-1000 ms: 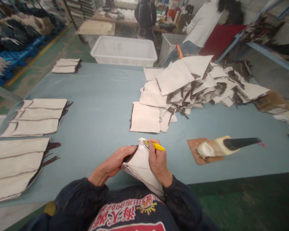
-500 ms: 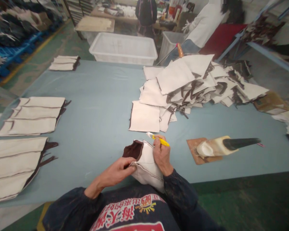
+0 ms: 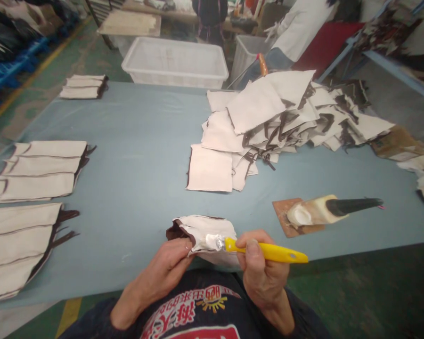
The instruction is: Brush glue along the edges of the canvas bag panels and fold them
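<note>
My left hand [image 3: 169, 263] pinches the near left edge of a cream fabric pouch [image 3: 201, 226] with a dark brown lining, its mouth gaping to the left. In my right hand [image 3: 263, 270] is a yellow-handled brush [image 3: 279, 252], gripped between thumb and fingers. The brush's white bristles rest on the upper face of the pouch, and the handle points right. Part of the pouch lies hidden behind my hands, close against my body at the table's front edge.
A heap of cream pieces with brown edges [image 3: 261, 108] covers the back right of the blue-grey table [image 3: 137, 155]. Overlapping stacks [image 3: 45, 165] lie at left. A glue-smeared container with a black handle [image 3: 314, 212] sits at right. Beyond stand a white tub [image 3: 173, 61] and people.
The brush has come down from above the pouch onto its face, and my right hand has moved right and nearer. The pouch has turned and lies flatter.
</note>
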Tool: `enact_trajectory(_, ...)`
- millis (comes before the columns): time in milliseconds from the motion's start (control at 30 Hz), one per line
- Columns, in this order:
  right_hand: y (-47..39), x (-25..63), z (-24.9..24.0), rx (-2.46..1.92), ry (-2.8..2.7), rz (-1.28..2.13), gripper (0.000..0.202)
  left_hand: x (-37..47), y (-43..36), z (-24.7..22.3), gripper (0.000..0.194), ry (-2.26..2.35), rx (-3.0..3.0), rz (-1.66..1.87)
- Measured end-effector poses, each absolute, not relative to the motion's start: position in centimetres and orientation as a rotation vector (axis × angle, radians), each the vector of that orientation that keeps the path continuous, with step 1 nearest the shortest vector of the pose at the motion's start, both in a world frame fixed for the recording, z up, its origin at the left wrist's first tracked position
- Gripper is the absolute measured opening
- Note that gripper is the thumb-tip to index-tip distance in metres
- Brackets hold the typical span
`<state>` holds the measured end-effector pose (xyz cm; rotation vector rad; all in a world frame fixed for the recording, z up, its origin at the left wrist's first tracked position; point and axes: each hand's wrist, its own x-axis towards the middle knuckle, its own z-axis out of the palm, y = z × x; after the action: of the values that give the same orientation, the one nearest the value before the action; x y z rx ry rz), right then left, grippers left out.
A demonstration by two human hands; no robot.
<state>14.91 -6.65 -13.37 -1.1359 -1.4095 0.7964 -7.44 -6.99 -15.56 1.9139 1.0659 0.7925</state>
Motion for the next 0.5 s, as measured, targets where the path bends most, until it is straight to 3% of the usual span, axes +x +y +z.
enact_trajectory(500,-6.3,13.2,-9.8,-0.978,-1.637,0.603,0.024,-7.5,-6.6,-14.9,0.028,1.063,1.995,0.827)
